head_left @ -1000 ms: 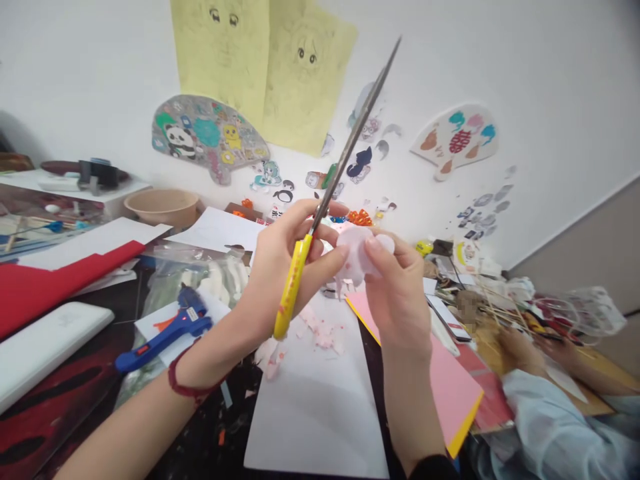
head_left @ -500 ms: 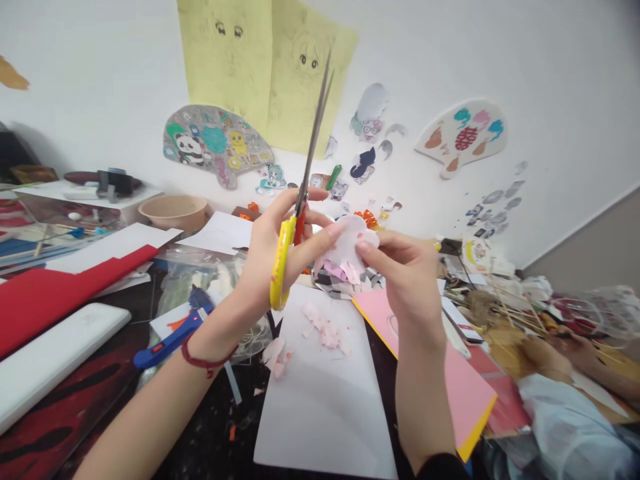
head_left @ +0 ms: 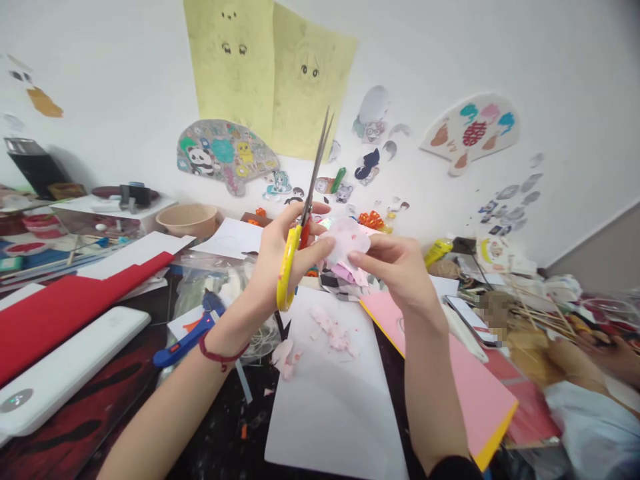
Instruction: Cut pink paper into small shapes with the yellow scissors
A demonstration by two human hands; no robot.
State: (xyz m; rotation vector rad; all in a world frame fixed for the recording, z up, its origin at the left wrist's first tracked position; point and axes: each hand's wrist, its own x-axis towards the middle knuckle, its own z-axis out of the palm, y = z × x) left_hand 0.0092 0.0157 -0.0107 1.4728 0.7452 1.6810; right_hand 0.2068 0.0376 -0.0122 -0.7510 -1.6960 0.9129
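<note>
My left hand (head_left: 295,250) has the yellow and red scissors (head_left: 287,267) hooked on it, their blades pointing up and slightly parted. Its thumb and fingers also pinch the left edge of a pale pink petal-shaped piece (head_left: 345,240). On the other side, my right hand (head_left: 395,267) grips that same piece between thumb and fingers. Below the hands a white sheet (head_left: 335,413) lies on the dark table, with pink scraps (head_left: 335,330) on it. More pale pink pieces (head_left: 286,359) rest at the sheet's left edge.
A blue glue gun (head_left: 193,333), a white power bank (head_left: 75,363) and red material (head_left: 65,293) lie left. Pink and yellow sheets (head_left: 480,393) and a phone (head_left: 470,320) are right. A bowl (head_left: 187,219) stands near the wall. Another person's arm (head_left: 575,363) shows far right.
The view has shifted, so the surroundings appear farther right and slightly lower. The pink piece now looks flatter and rounder between my hands. Both hands keep their hold.
</note>
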